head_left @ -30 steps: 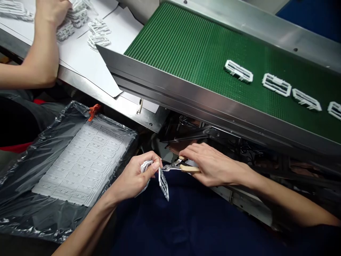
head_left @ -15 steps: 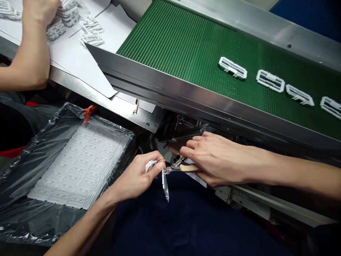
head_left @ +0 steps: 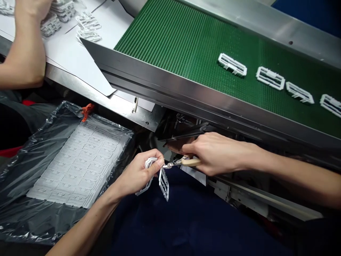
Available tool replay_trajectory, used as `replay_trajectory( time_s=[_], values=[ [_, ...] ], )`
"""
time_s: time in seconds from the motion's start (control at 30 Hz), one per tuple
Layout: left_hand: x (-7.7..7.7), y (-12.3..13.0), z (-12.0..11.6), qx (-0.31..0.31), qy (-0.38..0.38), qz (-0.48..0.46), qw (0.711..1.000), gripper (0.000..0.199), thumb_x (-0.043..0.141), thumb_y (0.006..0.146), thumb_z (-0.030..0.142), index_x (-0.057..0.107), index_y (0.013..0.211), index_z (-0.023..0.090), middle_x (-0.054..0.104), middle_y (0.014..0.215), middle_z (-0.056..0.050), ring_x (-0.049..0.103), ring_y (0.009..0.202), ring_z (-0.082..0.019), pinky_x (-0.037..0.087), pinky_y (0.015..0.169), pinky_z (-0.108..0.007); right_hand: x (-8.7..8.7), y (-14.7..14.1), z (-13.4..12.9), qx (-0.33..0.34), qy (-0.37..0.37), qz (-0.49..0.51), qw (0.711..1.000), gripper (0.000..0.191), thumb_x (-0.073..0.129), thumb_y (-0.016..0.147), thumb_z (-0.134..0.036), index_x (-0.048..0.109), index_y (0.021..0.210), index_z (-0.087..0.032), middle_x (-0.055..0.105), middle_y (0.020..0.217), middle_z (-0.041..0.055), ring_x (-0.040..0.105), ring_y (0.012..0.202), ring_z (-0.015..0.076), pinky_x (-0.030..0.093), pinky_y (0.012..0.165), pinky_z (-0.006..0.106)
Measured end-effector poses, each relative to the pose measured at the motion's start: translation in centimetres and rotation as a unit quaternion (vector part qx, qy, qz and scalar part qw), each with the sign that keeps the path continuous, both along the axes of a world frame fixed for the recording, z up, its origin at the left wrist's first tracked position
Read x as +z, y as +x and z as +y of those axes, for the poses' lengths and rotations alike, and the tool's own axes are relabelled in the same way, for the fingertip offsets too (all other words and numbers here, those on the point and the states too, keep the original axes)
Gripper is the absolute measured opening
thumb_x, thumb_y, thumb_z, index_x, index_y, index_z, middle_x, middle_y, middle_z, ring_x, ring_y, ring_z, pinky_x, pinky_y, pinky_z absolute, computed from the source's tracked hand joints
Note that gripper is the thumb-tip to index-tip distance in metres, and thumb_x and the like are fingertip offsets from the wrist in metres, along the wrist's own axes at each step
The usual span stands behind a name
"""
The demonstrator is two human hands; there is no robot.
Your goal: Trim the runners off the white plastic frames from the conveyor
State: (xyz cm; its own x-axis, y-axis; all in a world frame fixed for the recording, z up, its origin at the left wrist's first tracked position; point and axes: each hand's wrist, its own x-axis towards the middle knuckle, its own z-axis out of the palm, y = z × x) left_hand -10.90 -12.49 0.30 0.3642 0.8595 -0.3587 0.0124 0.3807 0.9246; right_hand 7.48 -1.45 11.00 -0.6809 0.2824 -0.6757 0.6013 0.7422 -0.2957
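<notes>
Between thumb and fingers, my left hand (head_left: 142, 170) pinches several white plastic frames. One white plastic frame (head_left: 164, 185) hangs down on the right side of the pinch, and others (head_left: 149, 163) sit in the palm side of the hand. My right hand (head_left: 213, 153) is wrapped round a pair of nippers (head_left: 190, 162) with pale yellow handles. The nippers' tip points left and meets the top edge of the hanging frame by my left fingertips. Whether the jaws are closed on it is too small to tell.
A green conveyor belt (head_left: 183, 46) behind a metal rail (head_left: 170, 85) carries several white frames (head_left: 270, 78). At left, a plastic-lined box (head_left: 16, 209) holds layered white sheets (head_left: 80, 163), with an orange clip (head_left: 86, 112) on its rim. Another person's arm (head_left: 28, 46) rests by stacked frames (head_left: 89, 26).
The hanging frame has turned to show more of its face, and frames now show below my left palm. My right hand has tilted, bringing the nippers nearly level.
</notes>
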Motion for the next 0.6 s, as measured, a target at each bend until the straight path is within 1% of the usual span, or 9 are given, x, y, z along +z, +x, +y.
replay_trajectory(
  time_s=[0.07,0.17,0.2,0.27,0.33,0.4,0.5,0.6],
  values=[
    [-0.7,0.0,-0.1,0.021,-0.030,-0.037,0.999,0.025,0.048,0.089,0.040,0.055,0.081,0.017,0.055,0.076,0.000,0.052,0.072,-0.015,0.039,0.066,-0.027,-1.2,1.5,-0.1,-0.094,-0.043,0.014,0.994,0.013,0.050,0.079,-0.030,0.057,0.076,-0.020,0.055,0.058,-0.0013,0.044,0.048,0.0108,0.025,0.047,0.023],
    [-2.1,0.3,-0.6,0.021,-0.077,-0.099,0.992,0.024,0.058,0.084,0.040,0.057,0.095,0.018,0.059,0.089,-0.003,0.053,0.076,-0.015,0.041,0.066,-0.026,-3.4,3.6,-0.8,-0.252,-0.096,0.051,0.962,0.017,0.050,0.081,-0.035,0.056,0.081,-0.019,0.057,0.067,-0.0017,0.049,0.058,0.0111,0.031,0.051,0.021],
    [-2.5,0.5,-0.8,0.020,-0.090,-0.120,0.988,0.026,0.063,0.081,0.038,0.057,0.098,0.019,0.059,0.096,-0.004,0.054,0.077,-0.015,0.042,0.066,-0.025,-4.2,4.1,-1.2,-0.292,-0.102,0.062,0.949,0.020,0.051,0.081,-0.038,0.056,0.082,-0.018,0.057,0.069,-0.0015,0.049,0.060,0.0111,0.032,0.052,0.021],
    [-3.3,0.9,-1.0,0.024,-0.119,-0.158,0.980,0.031,0.069,0.076,0.033,0.057,0.102,0.019,0.060,0.106,-0.006,0.055,0.078,-0.015,0.043,0.066,-0.024,-5.6,4.9,-2.0,-0.340,-0.101,0.080,0.931,0.025,0.051,0.082,-0.042,0.055,0.081,-0.018,0.056,0.071,-0.0017,0.048,0.061,0.0110,0.033,0.054,0.021],
    [-3.9,1.3,-1.1,0.036,-0.157,-0.201,0.966,0.037,0.068,0.077,0.030,0.055,0.110,0.021,0.062,0.109,-0.009,0.058,0.080,-0.016,0.045,0.066,-0.023,-6.5,5.4,-2.8,-0.364,-0.085,0.094,0.923,0.026,0.051,0.082,-0.043,0.053,0.077,-0.018,0.054,0.068,-0.0025,0.047,0.060,0.0106,0.033,0.054,0.022],
    [-4.4,1.4,-1.0,0.047,-0.192,-0.263,0.944,0.043,0.067,0.078,0.031,0.053,0.117,0.021,0.063,0.111,-0.012,0.060,0.079,-0.017,0.047,0.065,-0.023,-7.0,5.6,-3.3,-0.373,-0.065,0.102,0.920,0.025,0.052,0.081,-0.043,0.052,0.076,-0.018,0.053,0.066,-0.0032,0.046,0.059,0.0102,0.032,0.054,0.022],
    [-4.9,1.1,-0.8,0.060,-0.219,-0.347,0.910,0.045,0.066,0.078,0.033,0.056,0.118,0.016,0.063,0.114,-0.015,0.063,0.076,-0.017,0.050,0.065,-0.023,-6.9,5.5,-3.6,-0.362,-0.040,0.114,0.924,0.020,0.054,0.080,-0.039,0.053,0.082,-0.019,0.055,0.068,-0.0032,0.047,0.059,0.0100,0.032,0.055,0.022],
    [-5.2,0.6,-0.6,0.071,-0.230,-0.384,0.891,0.044,0.065,0.078,0.034,0.059,0.117,0.013,0.065,0.110,-0.016,0.064,0.070,-0.016,0.051,0.062,-0.021,-6.6,5.2,-3.7,-0.337,-0.003,0.135,0.932,0.015,0.053,0.080,-0.033,0.054,0.088,-0.020,0.058,0.073,-0.0025,0.048,0.060,0.0100,0.032,0.057,0.022]
  ],
)
